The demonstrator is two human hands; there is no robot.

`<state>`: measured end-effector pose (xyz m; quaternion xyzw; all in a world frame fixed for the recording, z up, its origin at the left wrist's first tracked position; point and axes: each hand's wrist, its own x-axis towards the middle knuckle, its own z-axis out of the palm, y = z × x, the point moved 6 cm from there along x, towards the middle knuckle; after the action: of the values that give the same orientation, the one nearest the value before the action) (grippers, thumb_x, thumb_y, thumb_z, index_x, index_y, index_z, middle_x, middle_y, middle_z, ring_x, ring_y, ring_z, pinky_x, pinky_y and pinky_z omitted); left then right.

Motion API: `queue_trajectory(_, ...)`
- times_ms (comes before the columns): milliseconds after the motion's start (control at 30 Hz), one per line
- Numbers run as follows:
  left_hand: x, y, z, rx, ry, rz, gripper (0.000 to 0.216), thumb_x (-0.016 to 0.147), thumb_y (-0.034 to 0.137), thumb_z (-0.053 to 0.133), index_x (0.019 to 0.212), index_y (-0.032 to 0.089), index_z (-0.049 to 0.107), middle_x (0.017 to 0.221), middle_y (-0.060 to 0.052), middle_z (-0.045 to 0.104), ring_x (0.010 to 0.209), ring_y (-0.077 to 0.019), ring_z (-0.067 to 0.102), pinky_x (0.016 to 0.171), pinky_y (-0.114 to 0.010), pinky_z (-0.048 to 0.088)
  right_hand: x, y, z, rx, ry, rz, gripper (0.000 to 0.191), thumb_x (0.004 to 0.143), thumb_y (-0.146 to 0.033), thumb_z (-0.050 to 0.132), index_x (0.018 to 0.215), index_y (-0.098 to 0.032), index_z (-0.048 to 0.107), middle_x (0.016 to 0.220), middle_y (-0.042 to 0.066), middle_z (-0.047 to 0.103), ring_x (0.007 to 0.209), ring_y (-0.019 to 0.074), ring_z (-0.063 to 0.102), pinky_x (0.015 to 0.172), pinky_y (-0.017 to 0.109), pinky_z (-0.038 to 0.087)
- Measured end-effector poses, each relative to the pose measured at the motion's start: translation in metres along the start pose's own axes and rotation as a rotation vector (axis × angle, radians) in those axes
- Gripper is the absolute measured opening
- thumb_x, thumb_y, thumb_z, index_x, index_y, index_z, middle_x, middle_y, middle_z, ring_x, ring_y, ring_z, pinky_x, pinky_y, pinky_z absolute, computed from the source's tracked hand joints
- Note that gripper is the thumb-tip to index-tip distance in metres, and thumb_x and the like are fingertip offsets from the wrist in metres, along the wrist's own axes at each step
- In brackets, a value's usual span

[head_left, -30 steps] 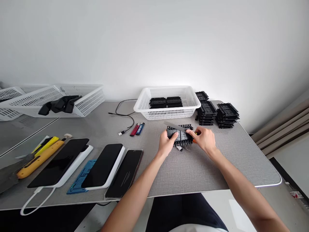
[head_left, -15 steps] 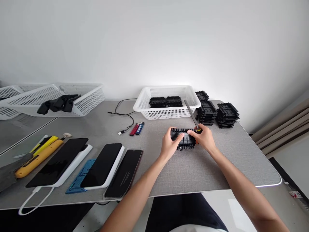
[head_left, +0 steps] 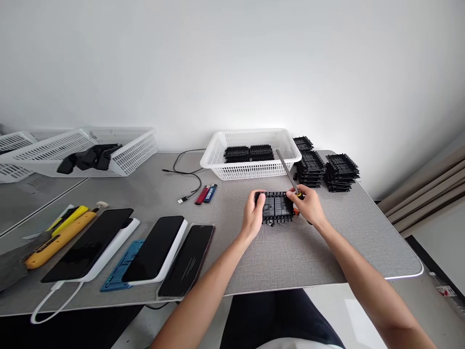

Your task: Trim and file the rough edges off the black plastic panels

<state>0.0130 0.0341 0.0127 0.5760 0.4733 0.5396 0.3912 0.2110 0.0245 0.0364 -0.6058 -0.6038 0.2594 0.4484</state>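
A black ribbed plastic part [head_left: 277,207] is held just above the grey table [head_left: 276,257], between both hands. My left hand [head_left: 252,217] grips its left end, fingers curled over the top. My right hand [head_left: 305,206] is closed at the part's right end and also holds a knife with an orange-yellow handle. The knife's grey blade [head_left: 286,169] points up and away toward the basket.
A white basket [head_left: 250,154] with black parts stands behind the hands, and stacks of black parts [head_left: 327,169] to its right. Two lighters [head_left: 206,194] and a cable [head_left: 187,177] lie centre-left. Phones [head_left: 156,249], yellow cutters [head_left: 60,232] and more white baskets [head_left: 94,150] are at left.
The knife blade swung from lying across the part to pointing up and away. The part has been turned level, and my left hand shifted from its top to its left end.
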Motion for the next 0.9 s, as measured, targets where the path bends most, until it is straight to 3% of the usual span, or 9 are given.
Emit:
queue_trajectory(133, 0.005, -0.014, -0.01, -0.098, 0.147, -0.056, 0.042, 0.086, 0.063, 0.052, 0.093, 0.022, 0.059, 0.091, -0.004, 0.064, 0.088, -0.019, 0.058, 0.078, -0.027, 0.045, 0.002, 0.007, -0.003, 0.13, -0.005, 0.037, 0.042, 0.079, -0.058, 0.062, 0.089, -0.017, 0.068, 0.064, -0.001, 0.055, 0.054, 0.0122, 0.045, 0.053, 0.026, 0.036)
queue_trajectory(233, 0.007, -0.021, -0.017, -0.213, 0.27, -0.103, 0.044, 0.082, 0.064, 0.057, 0.089, 0.021, 0.058, 0.088, -0.002, 0.063, 0.086, -0.0167, 0.059, 0.075, -0.024, 0.046, -0.002, 0.009, 0.013, 0.317, -0.174, 0.126, 0.049, 0.074, -0.059, 0.069, 0.1, -0.017, 0.066, 0.056, -0.006, 0.047, 0.044, 0.0089, 0.037, 0.044, 0.024, 0.032)
queue_trajectory(333, 0.007, -0.024, -0.015, -0.418, 0.3, -0.213, 0.044, 0.076, 0.06, 0.066, 0.087, 0.019, 0.055, 0.086, -0.002, 0.063, 0.082, -0.0153, 0.061, 0.071, -0.024, 0.049, -0.008, 0.008, 0.029, 0.47, -0.328, 0.205, 0.047, 0.067, -0.056, 0.078, 0.087, -0.017, 0.061, 0.054, -0.007, 0.047, 0.041, 0.0064, 0.034, 0.039, 0.022, 0.03)
queue_trajectory(400, 0.006, -0.024, -0.009, -0.556, 0.253, -0.311, 0.042, 0.071, 0.052, 0.073, 0.086, 0.018, 0.054, 0.084, -0.001, 0.063, 0.077, -0.0143, 0.062, 0.068, -0.024, 0.05, -0.01, 0.008, 0.032, 0.543, -0.332, 0.234, 0.046, 0.064, -0.054, 0.081, 0.075, -0.018, 0.055, 0.053, -0.007, 0.046, 0.04, 0.0051, 0.032, 0.037, 0.021, 0.029)
queue_trajectory(500, 0.004, -0.02, -0.003, -0.653, 0.158, -0.389, 0.042, 0.062, 0.036, 0.079, 0.089, 0.018, 0.053, 0.078, 0.001, 0.063, 0.069, -0.0126, 0.061, 0.061, -0.023, 0.05, -0.006, 0.01, 0.025, 0.651, -0.217, 0.262, 0.046, 0.064, -0.052, 0.082, 0.071, -0.019, 0.051, 0.047, -0.01, 0.038, 0.038, 0.0042, 0.028, 0.035, 0.02, 0.028)
queue_trajectory(700, -0.002, -0.006, 0.012, -0.469, -0.174, -0.349, 0.053, 0.068, 0.034, 0.076, 0.114, 0.018, 0.056, 0.073, -0.001, 0.067, 0.062, -0.0153, 0.063, 0.054, -0.024, 0.048, 0.001, 0.016, 0.008, 0.706, -0.032, 0.289, 0.046, 0.066, -0.055, 0.081, 0.072, -0.019, 0.054, 0.048, -0.011, 0.034, 0.039, 0.0037, 0.026, 0.035, 0.019, 0.031)
queue_trajectory(767, -0.004, -0.005, 0.018, -0.414, -0.261, -0.328, 0.054, 0.071, 0.037, 0.074, 0.12, 0.019, 0.056, 0.08, -0.004, 0.07, 0.067, -0.0177, 0.065, 0.057, -0.027, 0.05, 0.0, 0.017, 0.009, 0.67, -0.038, 0.285, 0.045, 0.067, -0.056, 0.08, 0.075, -0.018, 0.056, 0.046, -0.011, 0.033, 0.038, 0.0045, 0.028, 0.035, 0.02, 0.031)
queue_trajectory(900, -0.005, -0.007, 0.023, -0.279, -0.291, -0.201, 0.039, 0.075, 0.04, 0.073, 0.103, 0.016, 0.064, 0.1, -0.009, 0.071, 0.089, -0.021, 0.068, 0.076, -0.031, 0.054, -0.003, 0.013, 0.015, 0.548, -0.075, 0.225, 0.045, 0.068, -0.058, 0.077, 0.075, -0.017, 0.059, 0.046, -0.009, 0.037, 0.038, 0.0061, 0.032, 0.035, 0.02, 0.029)
